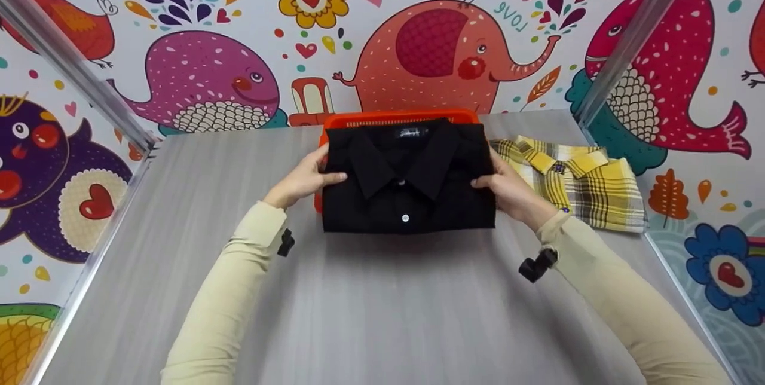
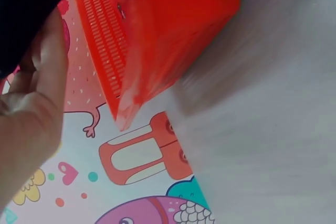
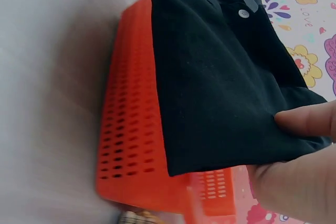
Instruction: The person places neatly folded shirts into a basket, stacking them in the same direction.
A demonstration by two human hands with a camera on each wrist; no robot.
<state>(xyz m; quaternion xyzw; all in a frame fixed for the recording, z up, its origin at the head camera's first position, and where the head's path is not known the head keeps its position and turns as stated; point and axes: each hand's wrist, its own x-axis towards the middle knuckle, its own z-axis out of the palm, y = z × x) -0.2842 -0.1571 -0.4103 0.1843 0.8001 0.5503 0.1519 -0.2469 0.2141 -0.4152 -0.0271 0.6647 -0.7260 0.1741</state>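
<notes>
A folded black shirt (image 1: 412,205), collar and white buttons facing up, is held level above a red-orange plastic basket (image 1: 406,115). My left hand (image 1: 303,179) grips the shirt's left edge, thumb on top and fingers underneath. On the opposite edge my right hand (image 1: 513,189) pinches it the same way, and the right wrist view shows that thumb (image 3: 304,120) pressing on the black cloth. Perforated basket walls (image 3: 131,108) show below the shirt there. In the left wrist view the basket's rim (image 2: 134,72) lies beside my left hand (image 2: 39,98). The shirt hides most of the basket's inside.
A folded yellow plaid shirt (image 1: 597,188) lies on the grey table (image 1: 406,313), right of the basket. Behind the table stands a wall panel (image 1: 323,50) with cartoon animals; metal posts (image 1: 627,44) rise at the back corners.
</notes>
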